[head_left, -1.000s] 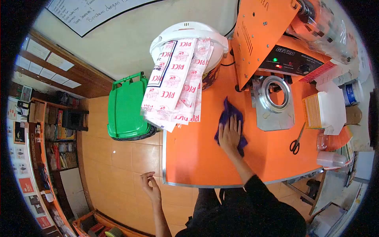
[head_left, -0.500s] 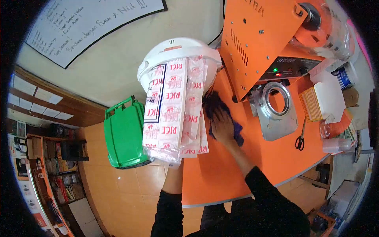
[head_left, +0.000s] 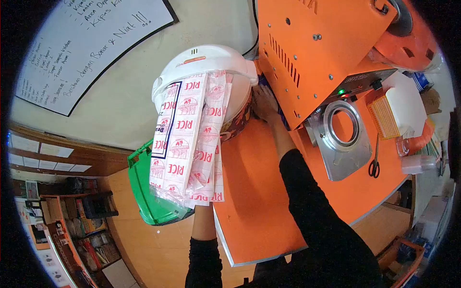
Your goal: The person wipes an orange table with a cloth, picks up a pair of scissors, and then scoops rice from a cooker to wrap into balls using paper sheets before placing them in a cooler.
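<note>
Nearest, our left arm reaches up under the hanging stack of rice bags [head_left: 189, 139]; the left hand is hidden behind them, so we cannot tell how its fingers are set. Farther in, our right hand [head_left: 264, 103] lies flat, fingers spread and unclenched, pressing a dark blue cloth [head_left: 263, 81] onto the orange table [head_left: 259, 192], in the gap between the white rice cooker [head_left: 211, 65] on the left and the orange sealing machine [head_left: 317, 48] on the right.
</note>
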`<state>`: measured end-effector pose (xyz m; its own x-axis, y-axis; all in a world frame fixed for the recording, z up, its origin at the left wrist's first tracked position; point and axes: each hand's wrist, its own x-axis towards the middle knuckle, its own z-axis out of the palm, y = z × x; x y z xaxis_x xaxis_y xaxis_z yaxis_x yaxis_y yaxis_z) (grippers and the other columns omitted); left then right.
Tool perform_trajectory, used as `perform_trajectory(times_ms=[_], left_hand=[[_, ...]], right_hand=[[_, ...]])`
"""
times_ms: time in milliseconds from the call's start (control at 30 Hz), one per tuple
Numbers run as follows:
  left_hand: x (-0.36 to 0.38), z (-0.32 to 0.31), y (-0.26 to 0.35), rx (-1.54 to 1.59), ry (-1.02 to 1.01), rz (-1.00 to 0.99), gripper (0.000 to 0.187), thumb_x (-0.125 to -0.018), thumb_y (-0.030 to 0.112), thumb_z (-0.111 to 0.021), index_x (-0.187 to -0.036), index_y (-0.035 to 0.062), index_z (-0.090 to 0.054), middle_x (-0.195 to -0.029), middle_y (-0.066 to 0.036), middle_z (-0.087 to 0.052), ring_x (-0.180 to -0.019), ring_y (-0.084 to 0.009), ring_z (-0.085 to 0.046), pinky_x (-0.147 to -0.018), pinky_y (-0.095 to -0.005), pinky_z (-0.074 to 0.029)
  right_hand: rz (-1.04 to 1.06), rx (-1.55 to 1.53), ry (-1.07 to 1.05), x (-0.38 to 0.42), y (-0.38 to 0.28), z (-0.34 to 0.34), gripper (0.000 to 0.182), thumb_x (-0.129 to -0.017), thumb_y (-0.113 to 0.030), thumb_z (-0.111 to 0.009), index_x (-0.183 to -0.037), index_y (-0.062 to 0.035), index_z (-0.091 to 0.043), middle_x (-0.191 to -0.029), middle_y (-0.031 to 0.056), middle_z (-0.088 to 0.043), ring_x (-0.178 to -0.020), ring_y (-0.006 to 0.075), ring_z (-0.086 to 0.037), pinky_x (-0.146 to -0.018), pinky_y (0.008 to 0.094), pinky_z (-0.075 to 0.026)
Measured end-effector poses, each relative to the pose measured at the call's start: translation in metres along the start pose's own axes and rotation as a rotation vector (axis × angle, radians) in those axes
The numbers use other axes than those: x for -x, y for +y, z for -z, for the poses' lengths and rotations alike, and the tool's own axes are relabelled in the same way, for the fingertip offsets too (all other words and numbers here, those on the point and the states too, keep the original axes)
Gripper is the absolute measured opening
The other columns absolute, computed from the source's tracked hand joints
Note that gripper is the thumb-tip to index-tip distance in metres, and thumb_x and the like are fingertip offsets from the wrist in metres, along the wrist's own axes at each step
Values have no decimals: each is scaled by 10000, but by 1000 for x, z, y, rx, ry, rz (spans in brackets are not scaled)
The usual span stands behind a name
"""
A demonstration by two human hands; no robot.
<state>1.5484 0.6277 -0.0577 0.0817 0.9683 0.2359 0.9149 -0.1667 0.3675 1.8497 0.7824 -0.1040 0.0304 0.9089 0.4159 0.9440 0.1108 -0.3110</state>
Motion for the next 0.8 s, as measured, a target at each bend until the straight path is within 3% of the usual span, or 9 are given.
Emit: perform_trajectory(times_ms=[167,233,267,333,433,500,633,700,800], left_hand=[[-6,2,-7,5,25,-29,668,-821,282,-738,-1316,-49,-434,-1290,-213,-478,-1207,-331,-459,-1045,-422,-354],[-9,3,-9,5,26,-33,670,-820,281,-739,-1315,-50,-432,-1288,-213,-476,-1205,-331,-458,-1044,-422,-356],[-9,4,-9,-1,31,-39,670,-820,280,-740,-1315,-51,-432,-1287,-212,-475,-1204,-330,-458,-1043,-421,-356],[-14,1,-9,2,49,-48,672,-819,278,-741,-1314,-52,-431,-1285,-212,-473,-1202,-330,-458,-1041,-421,-358],[-14,2,-10,5,49,-63,673,-817,276,-744,-1313,-53,-429,-1282,-212,-470,-1199,-330,-458,-1039,-420,-360],[-16,2,-12,10,47,-66,675,-816,274,-745,-1312,-54,-428,-1280,-212,-469,-1197,-330,-457,-1037,-419,-362],[-22,3,-18,17,46,-58,677,-813,271,-748,-1311,-57,-425,-1276,-212,-465,-1193,-329,-457,-1034,-418,-365],[-23,2,-18,21,46,-60,679,-812,269,-749,-1310,-58,-424,-1275,-212,-463,-1191,-329,-457,-1032,-417,-367],[-25,2,-20,24,49,-65,681,-811,267,-751,-1310,-59,-422,-1272,-212,-460,-1188,-329,-456,-1029,-416,-369]], right_hand=[[-60,-172,-119,-31,16,-12,404,-951,-263,-416,-1164,35,-586,-1194,260,-596,-1139,379,-543,-1029,452,-375],[1,-132,-103,-39,24,-23,440,-873,-201,-541,-1274,-35,-472,-1148,236,-603,-1115,399,-529,-980,477,-378],[-44,-127,-10,-44,12,-13,473,-959,-312,-372,-974,66,-654,-1008,273,-659,-954,421,-613,-913,481,-438],[-133,-218,-99,-59,10,-22,485,-957,-329,-376,-981,64,-660,-1014,275,-658,-966,422,-611,-915,483,-438],[-126,-198,-220,-24,12,-3,308,-893,-220,-511,-1094,-17,-625,-1220,243,-585,-1195,371,-506,-1037,456,-338],[96,-80,155,31,4,4,414,-950,-282,-425,-1063,39,-662,-1217,256,-593,-1180,350,-534,-1069,442,-352],[-27,-24,-92,118,-58,28,276,-862,-203,-558,-993,18,-661,-1145,205,-613,-1212,352,-491,-1126,463,-263],[35,34,-236,137,-91,49,336,-881,-217,-539,-1112,7,-636,-1213,218,-583,-1248,348,-467,-1130,460,-266],[77,-87,-432,160,-140,30,339,-895,-233,-518,-1126,-16,-639,-1212,205,-588,-1247,334,-473,-1130,462,-263]])
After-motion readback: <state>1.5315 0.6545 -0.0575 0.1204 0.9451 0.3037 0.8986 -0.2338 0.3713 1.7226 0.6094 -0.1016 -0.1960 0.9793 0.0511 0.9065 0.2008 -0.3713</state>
